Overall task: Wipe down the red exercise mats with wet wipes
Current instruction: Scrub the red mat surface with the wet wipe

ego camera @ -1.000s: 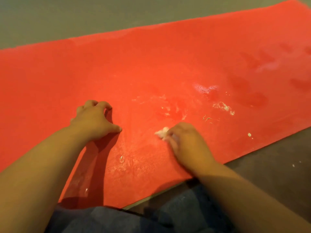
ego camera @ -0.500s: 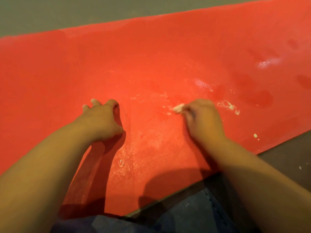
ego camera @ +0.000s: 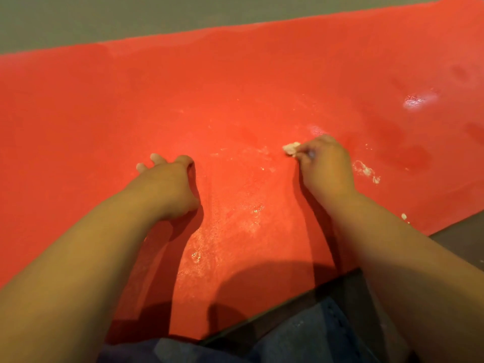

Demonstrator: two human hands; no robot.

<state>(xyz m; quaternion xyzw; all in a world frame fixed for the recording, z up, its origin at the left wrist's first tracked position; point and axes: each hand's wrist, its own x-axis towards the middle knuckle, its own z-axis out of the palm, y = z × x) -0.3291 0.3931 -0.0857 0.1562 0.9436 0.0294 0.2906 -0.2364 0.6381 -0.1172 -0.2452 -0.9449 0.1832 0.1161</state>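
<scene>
A red exercise mat (ego camera: 235, 82) fills most of the view, lying flat on a grey floor. My right hand (ego camera: 326, 167) presses a small crumpled white wet wipe (ego camera: 291, 148) onto the mat, right of centre; only a tip of the wipe shows beyond my fingers. My left hand (ego camera: 170, 184) rests on the mat to the left, fingers curled and bracing, holding nothing. Wet shiny streaks lie between my hands.
White wipe crumbs (ego camera: 366, 171) lie on the mat right of my right hand, and another bit (ego camera: 404, 216) lies near the mat's near edge. A wet glare spot (ego camera: 415, 100) is far right. Grey floor (ego camera: 104, 17) lies beyond; my blue-clad knees (ego camera: 301, 336) are at the bottom.
My right hand has pushed the wipe away from me, up and to the right across the mat. My left hand has shifted slightly forward, its fingers spreading a little.
</scene>
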